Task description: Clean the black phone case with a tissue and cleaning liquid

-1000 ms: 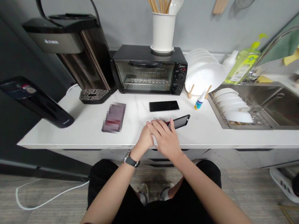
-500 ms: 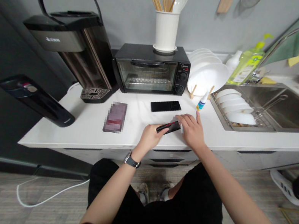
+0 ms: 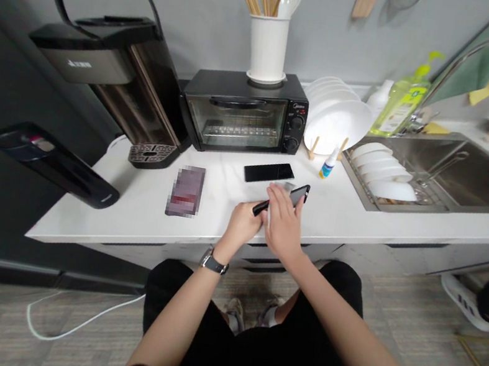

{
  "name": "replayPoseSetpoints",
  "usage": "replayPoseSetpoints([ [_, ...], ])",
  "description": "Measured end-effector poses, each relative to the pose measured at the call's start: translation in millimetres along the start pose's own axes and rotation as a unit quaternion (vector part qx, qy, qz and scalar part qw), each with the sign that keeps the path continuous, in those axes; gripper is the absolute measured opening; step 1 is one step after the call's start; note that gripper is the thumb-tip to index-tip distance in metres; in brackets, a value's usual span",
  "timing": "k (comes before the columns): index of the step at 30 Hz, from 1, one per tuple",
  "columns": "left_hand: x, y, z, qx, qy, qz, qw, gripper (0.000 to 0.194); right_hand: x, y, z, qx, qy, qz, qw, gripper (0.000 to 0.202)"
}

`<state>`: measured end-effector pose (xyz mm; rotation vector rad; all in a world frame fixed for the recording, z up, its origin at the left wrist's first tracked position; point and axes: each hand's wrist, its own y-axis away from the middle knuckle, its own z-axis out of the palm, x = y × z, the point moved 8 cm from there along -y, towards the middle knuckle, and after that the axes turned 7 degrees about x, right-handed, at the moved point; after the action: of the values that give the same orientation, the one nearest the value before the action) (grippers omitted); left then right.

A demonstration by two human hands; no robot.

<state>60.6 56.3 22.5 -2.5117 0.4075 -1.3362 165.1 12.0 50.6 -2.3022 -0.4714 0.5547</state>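
Observation:
My left hand grips the near end of a black smartphone, which is tilted above the counter's front part. Across its face lies my right hand, fingers stretched and together, pressing a pale, thin cloth that shows only at the fingertips. Most of the cloth and the phone's middle are hidden under that hand. Just beyond, a second phone rests flat on the counter, dark screen up. A small spray bottle with a blue and yellow label stands to the right.
Left on the white counter are a blurred purple item, a dark tumbler and a black drink machine. A toaster oven stands behind, beside racked plates. The sink holds bowls.
My right hand has moved left along the phone and now covers its middle. The phone has turned so that its far end and face show more. The whole view has shifted slightly.

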Motion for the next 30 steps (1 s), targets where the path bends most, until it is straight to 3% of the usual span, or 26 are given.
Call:
replayPoseSetpoints([
  [5, -5.4, 1.4, -0.3, -0.013, -0.04, 0.007, 0.999, 0.015, -34.4, 4.4, 6.4, -0.046, -0.045, -0.11, 0.992, 0.05],
  [9, -4.2, 1.7, -1.1, -0.004, -0.044, -0.002, 0.999, 0.017, -19.5, 1.1, 3.6, -0.079, -0.03, -0.193, 0.978, 0.051],
  [15, 1.2, 3.3, 0.5, 0.001, 0.014, -0.023, 1.0, 0.024, 51.7, -20.5, -8.9, -0.059, 0.037, -0.119, 0.99, 0.035],
  [18, -0.6, 2.7, 1.2, 0.009, 0.01, -0.025, 1.0, 0.025, 70.4, -29.0, -14.1, -0.044, 0.056, -0.099, 0.992, 0.033],
  [26, -5.0, -0.3, 3.2, 0.012, 0.01, -0.035, 0.999, 0.024, 83.6, -49.4, -9.0, -0.01, 0.079, -0.006, 0.997, 0.031],
  [30, -4.5, 0.0, 3.8, 0.008, -0.013, -0.032, 0.999, 0.026, 56.2, -40.4, -9.9, 0.025, 0.035, 0.045, 0.998, 0.033],
])
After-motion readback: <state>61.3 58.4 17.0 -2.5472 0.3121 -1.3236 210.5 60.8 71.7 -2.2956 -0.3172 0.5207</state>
